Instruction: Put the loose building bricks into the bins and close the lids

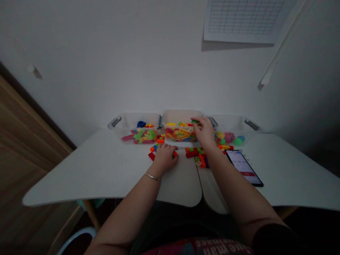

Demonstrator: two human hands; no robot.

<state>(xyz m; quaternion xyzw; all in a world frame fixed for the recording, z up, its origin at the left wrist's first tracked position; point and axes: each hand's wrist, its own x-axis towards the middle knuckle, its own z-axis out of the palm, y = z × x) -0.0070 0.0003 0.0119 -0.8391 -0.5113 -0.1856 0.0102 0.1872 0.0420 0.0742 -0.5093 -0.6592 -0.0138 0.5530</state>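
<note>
My left hand (166, 158) rests low over the white table with its fingers curled around a small red-orange toy brick (175, 154), only partly visible. Red, blue and orange bricks (152, 156) lie beside its fingers. Above the middle clear plastic box (183, 115), my right hand (205, 131) pinches a small green toy brick (194, 121) between thumb and fingers. Yellow, red and orange bricks (182, 134) fill the lower part of that box. A loose group of red, green and orange bricks (199, 156) lies on the table below my right wrist.
The left clear box (140, 117) holds green, pink and blue pieces. In the right clear box (231, 122) are coloured balls (237, 141). A lit phone (245, 168) lies by my right forearm. Two white tabletops (79, 170) meet at a seam; a wall stands behind.
</note>
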